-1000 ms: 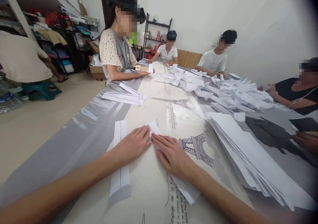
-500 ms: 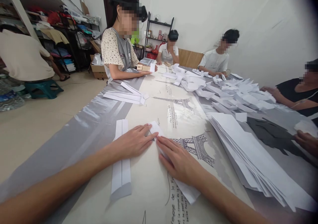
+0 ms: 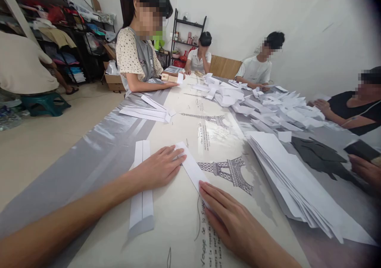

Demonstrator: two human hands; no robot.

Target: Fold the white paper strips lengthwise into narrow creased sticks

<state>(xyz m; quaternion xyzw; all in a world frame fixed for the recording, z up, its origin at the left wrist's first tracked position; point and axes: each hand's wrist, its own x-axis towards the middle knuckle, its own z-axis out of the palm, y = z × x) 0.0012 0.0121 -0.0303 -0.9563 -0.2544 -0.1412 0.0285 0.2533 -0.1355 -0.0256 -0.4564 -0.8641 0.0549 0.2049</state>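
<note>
A folded white paper strip (image 3: 192,169) lies slanted on the printed tablecloth (image 3: 172,220). On its far end rest the fingertips of my left hand (image 3: 162,165), stretched out and slightly spread. My right hand (image 3: 223,212) lies flat along the nearer part of the strip, fingers extended and close together, covering its lower end. Left of the strip, partly under my left wrist, is another white paper strip (image 3: 141,212) with a dark line down its length and a curled near end.
A stack of white paper sheets (image 3: 285,177) lies to the right, beside dark cut pieces (image 3: 318,153). Beyond is a heap of folded white papers (image 3: 268,105). Lined strips (image 3: 143,112) lie at the far left. Several people sit around the table, one holding a wooden block (image 3: 169,78).
My right hand has slid down along the strip towards me, uncovering its middle. My left hand stays at the far end. A co-worker at right now holds a dark piece.
</note>
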